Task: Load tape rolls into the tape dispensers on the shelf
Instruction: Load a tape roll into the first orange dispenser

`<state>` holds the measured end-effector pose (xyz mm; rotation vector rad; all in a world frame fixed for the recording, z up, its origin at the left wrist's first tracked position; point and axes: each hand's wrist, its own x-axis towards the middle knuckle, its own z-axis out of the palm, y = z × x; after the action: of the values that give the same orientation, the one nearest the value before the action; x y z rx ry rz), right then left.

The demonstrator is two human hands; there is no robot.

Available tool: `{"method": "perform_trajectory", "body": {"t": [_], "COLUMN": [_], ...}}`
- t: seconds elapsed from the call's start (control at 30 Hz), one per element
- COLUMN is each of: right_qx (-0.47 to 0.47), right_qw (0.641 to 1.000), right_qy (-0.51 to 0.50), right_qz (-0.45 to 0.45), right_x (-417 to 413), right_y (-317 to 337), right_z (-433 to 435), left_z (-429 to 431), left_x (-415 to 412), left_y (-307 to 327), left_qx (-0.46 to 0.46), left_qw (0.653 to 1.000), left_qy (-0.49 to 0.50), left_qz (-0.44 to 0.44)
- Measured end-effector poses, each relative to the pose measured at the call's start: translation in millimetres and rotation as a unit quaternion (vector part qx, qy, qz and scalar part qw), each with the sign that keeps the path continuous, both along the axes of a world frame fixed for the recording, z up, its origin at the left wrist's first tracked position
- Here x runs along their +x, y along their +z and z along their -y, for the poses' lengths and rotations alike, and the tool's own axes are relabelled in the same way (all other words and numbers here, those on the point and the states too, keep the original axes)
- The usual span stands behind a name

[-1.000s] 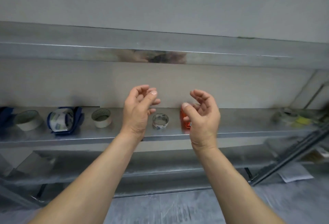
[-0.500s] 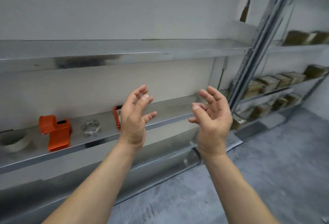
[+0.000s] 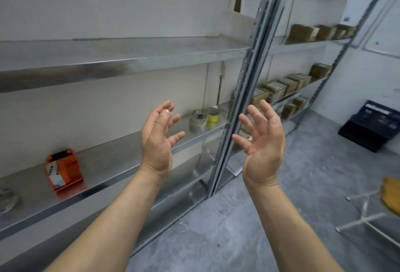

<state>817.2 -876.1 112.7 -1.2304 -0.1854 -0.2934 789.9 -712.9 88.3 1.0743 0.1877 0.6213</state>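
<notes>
Both hands are raised in front of the metal shelving, palms turned toward each other, well apart and holding nothing. The left hand (image 3: 157, 139) has its fingers loosely spread and slightly curled, thumb uppermost. The right hand (image 3: 263, 142) is wider open — fingers fanned and extended, palm fully exposed. Neither hand touches the shelf or any item on it.

The middle shelf (image 3: 112, 159) carries the task items. An orange tape dispenser (image 3: 63, 170) stands near the shelf's front edge, to the left of the left forearm and well clear of it; a white label or roll face shows on its near side, but blur prevents telling whether a roll is loaded. At the far left edge of the view a greyish tape roll (image 3: 7, 199) lies on the same shelf, partly cut off and blurred. Further along the shelf, beyond the left hand, a grey container (image 3: 197, 121) and a yellow tin (image 3: 212, 115) stand just beside each other, close to the upright post (image 3: 242, 90).

The shelf above (image 3: 121, 55) shows no items in the visible stretch. Past the post, a second shelving bay holds rows of brown boxes (image 3: 279, 87) on several levels. A dark crate (image 3: 374, 127) sits on the grey floor against the far wall — well apart from both hands.
</notes>
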Motion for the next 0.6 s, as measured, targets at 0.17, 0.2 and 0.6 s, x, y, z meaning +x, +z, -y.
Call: {"method": "perform_trajectory", "body": {"t": [0.17,0.2,0.6], "right_qx": [-0.017,-0.014,-0.192], "right_qw": [1.0,0.999,0.98], "right_qy": [-0.021,-0.022,0.031], "right_qz": [-0.017,-0.018,-0.048], "right_x": [69,81,261], "right_y": [-6,-6,-59], "right_z": [-1,-1,-33], "left_z": [-1,-2,-25], "left_x": [75,89,227], "left_y": [-13,-16,-42], "left_qx": [-0.017,-0.017,-0.012], "left_qw": [1.0,1.0,0.995], "left_qy": [-0.001,-0.002,0.051], "left_qz": [-0.018,-0.023,-0.087]}}
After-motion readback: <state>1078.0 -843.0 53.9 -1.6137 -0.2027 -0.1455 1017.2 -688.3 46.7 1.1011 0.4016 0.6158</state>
